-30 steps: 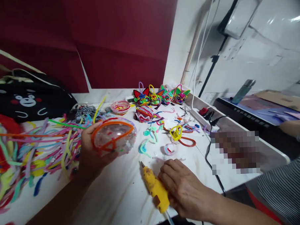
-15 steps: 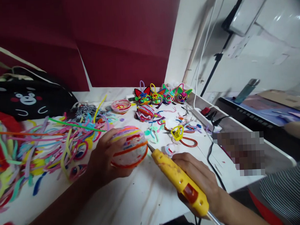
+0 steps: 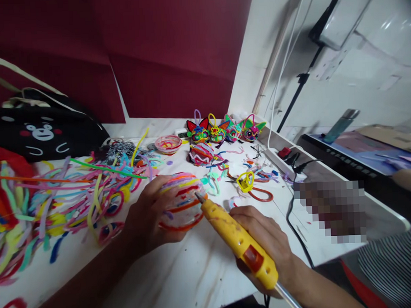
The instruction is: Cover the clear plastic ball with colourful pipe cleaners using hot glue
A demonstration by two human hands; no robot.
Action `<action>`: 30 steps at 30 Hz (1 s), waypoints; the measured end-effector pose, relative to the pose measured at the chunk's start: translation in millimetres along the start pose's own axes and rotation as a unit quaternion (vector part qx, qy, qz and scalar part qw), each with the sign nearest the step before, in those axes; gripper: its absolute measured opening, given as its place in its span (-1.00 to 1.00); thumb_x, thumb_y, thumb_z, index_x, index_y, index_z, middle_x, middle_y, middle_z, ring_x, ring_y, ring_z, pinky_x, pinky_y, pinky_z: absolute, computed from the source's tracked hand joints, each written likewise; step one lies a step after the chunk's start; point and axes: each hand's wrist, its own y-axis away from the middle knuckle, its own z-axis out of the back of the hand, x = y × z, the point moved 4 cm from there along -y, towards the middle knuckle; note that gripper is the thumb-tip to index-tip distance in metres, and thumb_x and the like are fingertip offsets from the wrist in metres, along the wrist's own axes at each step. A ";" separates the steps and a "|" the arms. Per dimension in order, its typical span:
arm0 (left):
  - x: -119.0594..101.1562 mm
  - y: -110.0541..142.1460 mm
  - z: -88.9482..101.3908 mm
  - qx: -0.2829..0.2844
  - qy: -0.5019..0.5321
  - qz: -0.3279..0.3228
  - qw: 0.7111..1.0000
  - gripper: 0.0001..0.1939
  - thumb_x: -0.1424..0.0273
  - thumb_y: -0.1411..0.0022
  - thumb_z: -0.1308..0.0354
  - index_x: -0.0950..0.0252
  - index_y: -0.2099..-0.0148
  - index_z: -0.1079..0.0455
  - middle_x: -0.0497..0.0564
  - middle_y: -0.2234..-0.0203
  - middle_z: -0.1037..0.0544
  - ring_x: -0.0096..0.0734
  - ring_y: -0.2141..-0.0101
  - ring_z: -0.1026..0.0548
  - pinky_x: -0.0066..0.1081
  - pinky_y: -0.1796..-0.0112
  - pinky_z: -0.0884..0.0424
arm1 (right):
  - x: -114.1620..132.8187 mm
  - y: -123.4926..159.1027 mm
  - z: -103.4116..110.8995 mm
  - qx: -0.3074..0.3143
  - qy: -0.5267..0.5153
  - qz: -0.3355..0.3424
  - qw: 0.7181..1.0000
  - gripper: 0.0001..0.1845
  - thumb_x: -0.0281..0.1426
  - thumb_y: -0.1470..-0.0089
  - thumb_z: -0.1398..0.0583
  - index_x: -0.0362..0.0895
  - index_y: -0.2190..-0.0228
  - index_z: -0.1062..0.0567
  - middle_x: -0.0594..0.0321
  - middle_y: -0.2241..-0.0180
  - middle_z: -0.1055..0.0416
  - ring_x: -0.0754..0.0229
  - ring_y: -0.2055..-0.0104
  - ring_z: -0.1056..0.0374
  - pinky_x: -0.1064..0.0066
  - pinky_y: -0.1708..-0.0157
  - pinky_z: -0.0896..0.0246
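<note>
My left hand [image 3: 155,208] is wrapped round the left side of a pale ball [image 3: 190,211] banded with red, orange, yellow and purple strips. A yellow hot glue gun [image 3: 236,239] is gripped in my right hand [image 3: 267,237], with a glue stick [image 3: 288,298] poking out of its back end. The gun's metal nozzle points up and left at the ball's right side. Whether it touches the surface I cannot tell. Past the ball lie scissors [image 3: 262,194] with orange-brown handles and a yellow pipe-cleaner shape [image 3: 246,182] on top of them.
Loose pipe cleaners [image 3: 67,196] heap up on the left, before a black bag [image 3: 37,134]. At the back stand several colourful eared ornaments [image 3: 199,132], a striped bowl [image 3: 169,144] and a striped ball [image 3: 201,154]. A power strip [image 3: 282,162] with black cables runs along the right.
The glue gun's nozzle has shifted left, from the ball's right edge to over its face. The ball appears slightly turned, and a purple patch now shows near my left fingers.
</note>
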 end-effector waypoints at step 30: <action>4.0 -6.1 -9.4 0.037 -0.099 0.024 0.994 0.09 0.13 -0.16 -0.40 0.39 -0.53 0.07 0.40 -0.22 -0.46 0.25 -0.22 -0.50 0.01 -0.13 -0.60 | -18.0 24.3 -57.7 0.300 0.145 0.053 0.942 -0.80 -0.54 -0.26 -0.17 -0.32 0.10 -0.53 -0.08 0.19 -0.55 -0.09 0.20 -0.49 0.10 0.21 -0.49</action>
